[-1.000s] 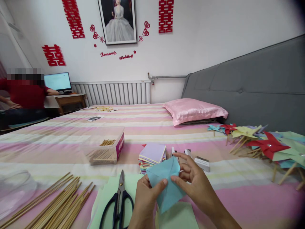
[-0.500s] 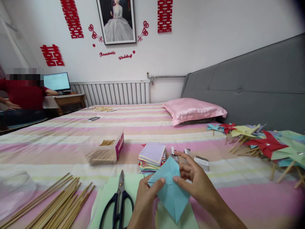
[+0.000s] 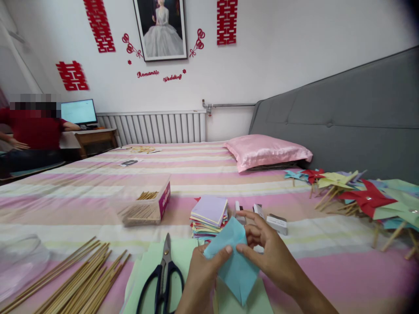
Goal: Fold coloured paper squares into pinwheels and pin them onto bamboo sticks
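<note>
Both my hands hold a light blue sheet of paper (image 3: 235, 266) low in the middle of the view, above green paper sheets (image 3: 150, 266) on the bed. My left hand (image 3: 203, 274) pinches its left side, thumb on top. My right hand (image 3: 271, 253) pinches the right side, thumb close to the left thumb and fingers curled behind the paper's upper corner. A stack of coloured square papers (image 3: 209, 216) lies just beyond the hands.
Black-handled scissors (image 3: 162, 279) lie left of my hands, beside a heap of bamboo sticks (image 3: 75, 281). A clear box of short sticks (image 3: 145, 205), small staplers (image 3: 276, 223), finished paper pinwheels (image 3: 366, 196) at right, and a pink pillow (image 3: 266, 150) sit on the striped bed. A person in red (image 3: 29, 131) sits far left.
The blue paper has been turned in my hands, so its lower corner now points down and right of where it was. The hands stayed in nearly the same place.
</note>
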`<state>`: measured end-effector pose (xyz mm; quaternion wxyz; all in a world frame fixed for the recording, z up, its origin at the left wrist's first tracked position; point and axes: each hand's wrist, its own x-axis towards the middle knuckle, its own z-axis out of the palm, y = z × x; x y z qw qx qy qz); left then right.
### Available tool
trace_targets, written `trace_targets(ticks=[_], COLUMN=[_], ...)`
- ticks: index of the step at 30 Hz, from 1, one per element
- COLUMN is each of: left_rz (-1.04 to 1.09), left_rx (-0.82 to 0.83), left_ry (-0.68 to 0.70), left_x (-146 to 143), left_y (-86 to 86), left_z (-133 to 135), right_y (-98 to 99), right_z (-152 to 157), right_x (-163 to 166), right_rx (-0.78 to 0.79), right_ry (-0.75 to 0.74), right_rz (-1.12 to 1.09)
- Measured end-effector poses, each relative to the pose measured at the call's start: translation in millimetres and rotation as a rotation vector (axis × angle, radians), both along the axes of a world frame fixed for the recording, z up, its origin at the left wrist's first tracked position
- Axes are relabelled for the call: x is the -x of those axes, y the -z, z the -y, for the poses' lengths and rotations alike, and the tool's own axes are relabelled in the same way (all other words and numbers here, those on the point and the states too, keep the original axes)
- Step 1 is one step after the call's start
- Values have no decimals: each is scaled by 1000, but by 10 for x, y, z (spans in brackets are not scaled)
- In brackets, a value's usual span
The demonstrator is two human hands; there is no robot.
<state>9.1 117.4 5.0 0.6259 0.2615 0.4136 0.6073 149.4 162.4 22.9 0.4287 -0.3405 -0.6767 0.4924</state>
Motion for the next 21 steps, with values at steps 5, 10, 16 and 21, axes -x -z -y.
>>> trace_targets(ticks=[5, 10, 16, 21], left_rz=[15, 17, 16, -22], left_rx=[7, 4, 0, -7], left_ry=[-7, -3, -11, -23], left_x=[-1, -1, 19, 28], left_y=[20, 11, 10, 68], left_z=[-17, -24, -2, -55], right_y=[-1, 7, 20, -10], right_z=[4, -5, -10, -7], right_x=[-3, -1, -26, -65], right_rx=[-28, -40, -69, -203], right_ry=[-6, -10, 6, -11], right_rz=[9, 2, 62, 178])
